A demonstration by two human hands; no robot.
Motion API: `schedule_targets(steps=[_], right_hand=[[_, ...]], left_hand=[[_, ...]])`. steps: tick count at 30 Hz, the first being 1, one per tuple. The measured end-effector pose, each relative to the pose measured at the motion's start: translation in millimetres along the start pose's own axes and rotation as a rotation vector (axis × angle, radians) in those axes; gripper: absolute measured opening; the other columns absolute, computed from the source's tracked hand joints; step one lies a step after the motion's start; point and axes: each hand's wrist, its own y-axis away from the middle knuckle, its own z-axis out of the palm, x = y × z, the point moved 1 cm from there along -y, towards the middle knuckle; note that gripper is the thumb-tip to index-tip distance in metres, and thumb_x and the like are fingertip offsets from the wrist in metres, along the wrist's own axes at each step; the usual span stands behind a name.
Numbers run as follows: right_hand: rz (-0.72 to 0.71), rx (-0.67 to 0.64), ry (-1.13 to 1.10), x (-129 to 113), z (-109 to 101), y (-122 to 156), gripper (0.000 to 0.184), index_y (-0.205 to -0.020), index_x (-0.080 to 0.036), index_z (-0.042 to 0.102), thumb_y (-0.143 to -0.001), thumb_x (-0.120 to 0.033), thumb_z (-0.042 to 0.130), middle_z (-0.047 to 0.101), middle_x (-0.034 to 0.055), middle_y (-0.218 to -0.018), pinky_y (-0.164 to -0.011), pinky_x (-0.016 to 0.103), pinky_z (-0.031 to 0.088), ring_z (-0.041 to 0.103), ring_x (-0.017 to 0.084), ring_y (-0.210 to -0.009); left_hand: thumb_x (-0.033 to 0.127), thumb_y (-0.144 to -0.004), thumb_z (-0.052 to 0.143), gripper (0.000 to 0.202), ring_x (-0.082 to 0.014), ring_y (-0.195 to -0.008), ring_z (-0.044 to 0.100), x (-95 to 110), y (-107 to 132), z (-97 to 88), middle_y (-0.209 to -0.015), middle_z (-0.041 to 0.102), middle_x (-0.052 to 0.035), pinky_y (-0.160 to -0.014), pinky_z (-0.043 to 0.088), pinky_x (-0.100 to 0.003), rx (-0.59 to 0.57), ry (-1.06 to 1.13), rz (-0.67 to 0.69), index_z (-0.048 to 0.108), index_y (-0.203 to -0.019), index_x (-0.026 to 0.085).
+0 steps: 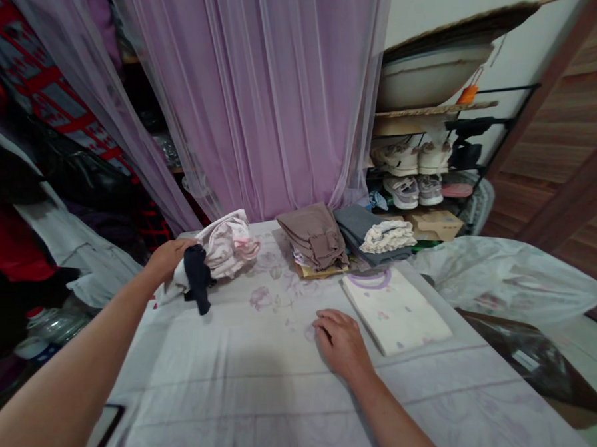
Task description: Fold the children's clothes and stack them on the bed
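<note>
At the far left of the table, my left hand [177, 255] reaches into a loose bundle of clothes, its fingers closed at the edge and partly hidden by fabric. A dark navy cloth [197, 277] hangs just below those fingers. Beside it lies a crumpled pale pink and white garment [227, 244]. My right hand [340, 340] rests on the tablecloth, holding nothing, with fingers loosely bent and the thumb apart. Just right of it is a folded cream top [398, 312] with a lilac neckline and small printed motifs.
Folded brown clothing [313, 233] and dark grey clothing [356, 224] sit along the back edge, a ruffled cream piece [388, 237] on the grey. A patterned tablecloth [237, 387] covers the table. Purple curtains [262, 105] hang behind; a plastic bag [511, 279] and shoe rack stand right.
</note>
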Motion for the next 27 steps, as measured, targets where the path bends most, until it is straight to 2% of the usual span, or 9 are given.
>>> schedule_targets(steps=[4,6,8,11,14,16,19,23,27], right_hand=[[-0.030,0.041,-0.014,1.1,3.8,0.6,0.025,-0.091,-0.023,0.072,-0.086,-0.017,0.049,0.073,0.0046,-0.104,-0.092,0.035,0.044,0.064,0.019,-0.102],[-0.050,0.079,-0.025,-0.3,3.6,2.1,0.026,-0.091,-0.022,0.072,-0.086,-0.017,0.047,0.073,0.0049,-0.103,-0.090,0.033,0.046,0.065,0.019,-0.099],[-0.073,0.144,-0.023,0.2,-2.4,4.1,0.027,-0.092,-0.021,0.072,-0.086,-0.017,0.046,0.073,0.0058,-0.103,-0.090,0.033,0.047,0.065,0.019,-0.099],[-0.049,0.254,0.042,12.4,-28.2,6.6,0.030,-0.096,-0.019,0.072,-0.087,-0.019,0.043,0.072,0.0080,-0.106,-0.094,0.037,0.046,0.064,0.021,-0.101],[0.194,0.312,0.219,42.8,-70.0,8.1,0.034,-0.107,-0.016,0.069,-0.085,-0.024,0.045,0.069,0.0127,-0.115,-0.096,0.044,0.045,0.061,0.027,-0.109],[0.477,0.274,0.366,69.2,-97.5,10.0,0.044,-0.123,-0.014,0.062,-0.086,-0.030,0.046,0.062,0.0178,-0.126,-0.093,0.049,0.046,0.057,0.034,-0.114],[0.791,0.051,0.387,104.3,-124.7,13.2,0.057,-0.134,-0.014,0.054,-0.087,-0.046,0.045,0.059,0.0207,-0.130,-0.089,0.049,0.047,0.057,0.036,-0.115],[0.862,-0.096,0.331,128.9,-136.9,9.3,0.060,-0.128,-0.016,0.060,-0.085,-0.055,0.047,0.065,0.0181,-0.122,-0.087,0.041,0.048,0.062,0.033,-0.110],[0.881,-0.135,0.219,135.1,-138.3,-2.0,0.043,-0.097,-0.014,0.072,-0.078,-0.051,0.061,0.073,0.0141,-0.093,-0.072,0.033,0.051,0.069,0.028,-0.089]], left_hand=[[0.043,-0.089,0.038,0.039,-0.0183,-0.088,0.065,-0.4,44.3,-20.1,-0.085,0.073,0.0008,-0.079,0.047,-0.022,-0.257,0.019,0.056,0.070,-0.082,0.020],[0.048,-0.085,0.044,0.038,-0.0184,-0.081,0.065,7.6,68.3,-10.9,-0.076,0.071,0.0001,-0.074,0.047,-0.023,-0.381,-0.049,0.089,0.066,-0.072,0.020],[0.050,-0.082,0.048,0.034,-0.0199,-0.080,0.066,18.5,87.8,3.5,-0.080,0.072,-0.0010,-0.072,0.047,-0.026,-0.427,-0.092,0.095,0.067,-0.076,0.022],[0.054,-0.085,0.042,0.042,-0.0243,-0.093,0.066,34.5,104.1,21.8,-0.104,0.072,-0.0054,-0.079,0.049,-0.033,-0.274,-0.109,0.024,0.068,-0.101,0.024],[0.054,-0.089,0.040,0.048,-0.0271,-0.117,0.058,49.0,112.1,39.6,-0.129,0.063,-0.0083,-0.096,0.044,-0.040,-0.066,-0.127,0.079,0.062,-0.120,0.025],[0.053,-0.089,0.043,0.050,-0.0270,-0.128,0.050,56.8,118.8,58.4,-0.140,0.055,-0.0085,-0.103,0.039,-0.043,-0.083,-0.129,0.119,0.057,-0.129,0.027],[0.051,-0.090,0.045,0.051,-0.0296,-0.134,0.044,65.0,133.5,92.0,-0.147,0.048,-0.0100,-0.107,0.035,-0.053,-0.186,-0.153,0.122,0.052,-0.135,0.028],[0.049,-0.092,0.043,0.050,-0.0327,-0.134,0.044,69.8,147.3,115.7,-0.145,0.049,-0.0142,-0.110,0.029,-0.058,-0.095,-0.170,0.163,0.054,-0.133,0.023],[0.050,-0.091,0.044,0.051,-0.0318,-0.131,0.046,69.2,145.9,114.8,-0.144,0.050,-0.0133,-0.110,0.029,-0.057,-0.107,-0.148,0.148,0.054,-0.134,0.024]])
